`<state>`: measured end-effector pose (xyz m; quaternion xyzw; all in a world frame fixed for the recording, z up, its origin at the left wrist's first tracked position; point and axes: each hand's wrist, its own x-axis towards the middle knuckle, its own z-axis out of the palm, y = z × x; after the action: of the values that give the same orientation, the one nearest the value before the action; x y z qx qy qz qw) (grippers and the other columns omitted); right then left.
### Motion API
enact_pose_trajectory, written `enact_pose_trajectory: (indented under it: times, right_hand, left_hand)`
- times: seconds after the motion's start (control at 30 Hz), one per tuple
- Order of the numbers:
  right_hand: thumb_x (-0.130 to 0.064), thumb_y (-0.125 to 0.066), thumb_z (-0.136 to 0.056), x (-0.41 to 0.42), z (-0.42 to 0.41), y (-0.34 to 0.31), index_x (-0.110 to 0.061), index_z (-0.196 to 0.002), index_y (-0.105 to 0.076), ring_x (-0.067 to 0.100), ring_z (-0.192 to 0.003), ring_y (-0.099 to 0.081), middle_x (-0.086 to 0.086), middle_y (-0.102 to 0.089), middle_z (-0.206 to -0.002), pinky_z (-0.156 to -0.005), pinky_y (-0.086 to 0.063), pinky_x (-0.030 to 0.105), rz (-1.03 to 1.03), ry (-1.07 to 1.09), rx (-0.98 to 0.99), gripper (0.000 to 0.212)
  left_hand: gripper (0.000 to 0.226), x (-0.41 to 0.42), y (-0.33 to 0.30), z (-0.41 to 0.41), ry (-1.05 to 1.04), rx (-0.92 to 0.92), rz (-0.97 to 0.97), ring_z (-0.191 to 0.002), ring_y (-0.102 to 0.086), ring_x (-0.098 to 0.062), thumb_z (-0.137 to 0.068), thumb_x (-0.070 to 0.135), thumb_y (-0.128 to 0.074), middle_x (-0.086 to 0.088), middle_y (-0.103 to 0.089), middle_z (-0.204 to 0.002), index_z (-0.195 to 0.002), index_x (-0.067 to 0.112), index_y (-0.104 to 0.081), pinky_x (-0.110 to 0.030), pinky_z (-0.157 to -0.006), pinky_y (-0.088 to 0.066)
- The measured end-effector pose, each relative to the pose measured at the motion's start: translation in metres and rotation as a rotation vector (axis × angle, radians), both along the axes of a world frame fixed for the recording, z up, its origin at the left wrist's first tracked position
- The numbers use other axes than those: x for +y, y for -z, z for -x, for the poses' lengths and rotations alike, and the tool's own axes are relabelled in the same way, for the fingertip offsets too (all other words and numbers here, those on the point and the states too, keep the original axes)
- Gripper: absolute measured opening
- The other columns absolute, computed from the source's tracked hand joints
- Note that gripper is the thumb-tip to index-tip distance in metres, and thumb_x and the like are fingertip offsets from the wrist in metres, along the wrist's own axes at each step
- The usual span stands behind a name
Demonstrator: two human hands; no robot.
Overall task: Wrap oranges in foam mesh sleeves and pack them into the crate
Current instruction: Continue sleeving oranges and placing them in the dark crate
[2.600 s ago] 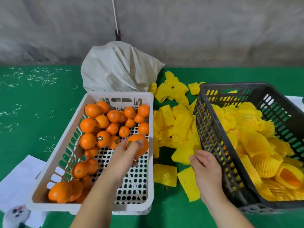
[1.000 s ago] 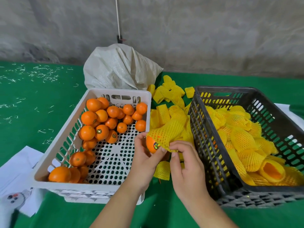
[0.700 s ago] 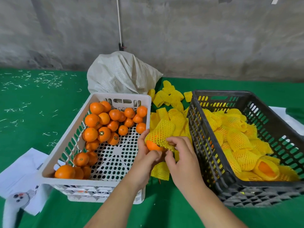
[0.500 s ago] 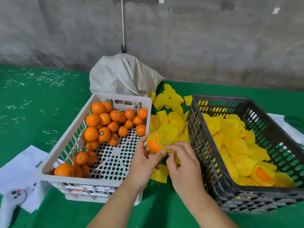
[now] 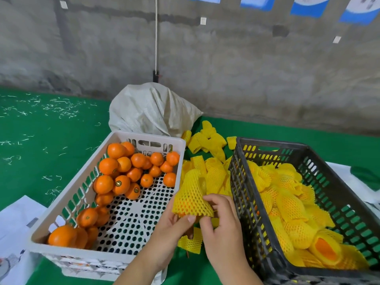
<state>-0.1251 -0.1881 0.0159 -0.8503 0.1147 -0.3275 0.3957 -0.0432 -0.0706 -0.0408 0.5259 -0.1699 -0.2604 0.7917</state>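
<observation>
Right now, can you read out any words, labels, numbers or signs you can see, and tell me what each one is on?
No text here can be read.
Round stickers on oranges in the white crate: too small to read.
Blue and white posters on the wall: blurred and cut off.
Small white tags on the wall: nothing legible.
White papers at left: print too blurred.

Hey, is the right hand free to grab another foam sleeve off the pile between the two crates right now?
Probably not yet. The right hand pinches the sleeve half pulled over an orange, and the left hand holds it from below. The pile lies uncovered just beyond the fingers.
</observation>
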Motion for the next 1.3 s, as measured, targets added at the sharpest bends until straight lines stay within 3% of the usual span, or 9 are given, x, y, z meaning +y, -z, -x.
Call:
enact_pose_trajectory:
  times: [0.2,0.3,0.5,0.63,0.7,0.93,1.07,1.17,1.3]
  right_hand:
    - [0.002,-0.064,-0.081,-0.003,0.002,0.008,-0.009,-0.098,-0.070,0.006,-0.100,-0.059,-0.003,-0.059,-0.102,-0.087,-0.048,0.019,0.093,0.006,-0.100,0.021]
    - [0.000,-0.072,-0.085,0.009,0.009,0.009,-0.016,-0.103,-0.065,0.004,-0.102,-0.057,-0.008,-0.057,-0.106,-0.087,-0.050,0.025,0.033,-0.103,0.028,0.026]
    - [-0.085,-0.062,-0.069,-0.005,-0.004,-0.027,-0.059,-0.140,-0.025,-0.011,-0.124,-0.046,-0.029,-0.040,-0.141,-0.100,-0.045,0.025,-0.514,-0.212,0.382,0.084]
    - [-0.046,-0.082,-0.080,0.011,-0.009,-0.010,-0.046,-0.151,-0.027,-0.004,-0.123,-0.055,-0.023,-0.051,-0.139,-0.107,-0.050,0.034,-0.623,-0.188,0.364,0.090]
    - [-0.034,-0.086,-0.078,0.005,-0.006,-0.001,-0.047,-0.147,-0.031,-0.007,-0.119,-0.056,-0.030,-0.053,-0.131,-0.101,-0.052,0.027,-0.637,-0.150,0.316,0.089]
    - [-0.029,-0.085,-0.080,-0.038,-0.001,-0.003,-0.052,-0.145,-0.031,-0.014,-0.106,-0.060,-0.036,-0.056,-0.123,-0.077,-0.053,0.009,-0.637,-0.099,0.222,0.087]
    - [-0.052,-0.085,-0.066,-0.063,0.004,-0.015,-0.055,-0.140,-0.035,-0.005,-0.107,-0.064,-0.026,-0.058,-0.126,-0.080,-0.058,0.021,-0.559,0.020,0.201,0.089]
    - [-0.044,-0.081,-0.083,-0.110,0.006,-0.020,-0.044,-0.149,-0.028,-0.004,-0.126,-0.053,-0.022,-0.050,-0.140,-0.099,-0.052,0.036,-0.457,0.359,0.126,0.085]
    - [-0.045,-0.070,-0.091,-0.139,0.007,-0.007,-0.034,-0.162,0.000,0.030,-0.156,0.004,-0.003,0.006,-0.171,-0.124,-0.013,0.056,-0.201,0.596,0.530,0.100]
  left_hand:
    - [0.060,-0.009,0.003,-0.003,-0.146,-0.039,-0.028,-0.085,-0.065,-0.025,-0.082,0.014,-0.077,-0.013,-0.071,-0.103,-0.137,0.030,-0.059,-0.034,-0.069,-0.055]
    - [0.064,-0.007,0.006,-0.006,-0.219,-0.044,-0.015,-0.101,-0.067,-0.037,-0.083,0.004,-0.072,-0.018,-0.070,-0.117,-0.140,0.029,-0.055,-0.052,-0.084,-0.057]
    - [0.080,-0.012,-0.002,-0.003,-0.206,-0.183,-0.089,-0.114,-0.069,-0.034,-0.080,0.013,-0.090,-0.013,-0.070,-0.124,-0.145,0.012,-0.043,-0.052,-0.093,-0.058]
    - [0.087,-0.011,0.000,0.000,-0.070,-0.274,-0.172,-0.114,-0.069,-0.009,-0.082,0.007,-0.088,0.017,-0.068,-0.125,-0.143,0.041,-0.036,-0.020,-0.087,-0.057]
    - [0.084,-0.010,-0.001,0.000,-0.018,-0.253,-0.150,-0.119,-0.068,-0.010,-0.082,0.019,-0.089,0.016,-0.067,-0.131,-0.142,0.053,-0.041,-0.021,-0.092,-0.057]
    - [0.041,-0.013,0.003,0.001,-0.060,-0.259,-0.218,-0.098,-0.074,-0.022,-0.096,0.013,-0.068,-0.004,-0.077,-0.101,-0.124,0.043,-0.072,-0.041,-0.090,-0.061]
    - [0.033,-0.009,0.001,0.001,0.020,-0.202,-0.187,-0.072,-0.057,-0.006,-0.090,0.037,-0.075,0.006,-0.057,-0.074,-0.123,0.038,-0.074,-0.017,-0.074,-0.050]
    - [0.035,-0.007,0.000,-0.001,-0.016,-0.139,-0.154,-0.069,-0.051,-0.005,-0.089,0.044,-0.071,0.010,-0.055,-0.076,-0.123,0.034,-0.073,-0.018,-0.067,-0.047]
    - [0.035,-0.009,-0.003,-0.004,-0.091,-0.009,-0.093,-0.071,-0.054,-0.010,-0.086,0.042,-0.072,0.005,-0.057,-0.081,-0.118,0.029,-0.075,-0.026,-0.066,-0.050]
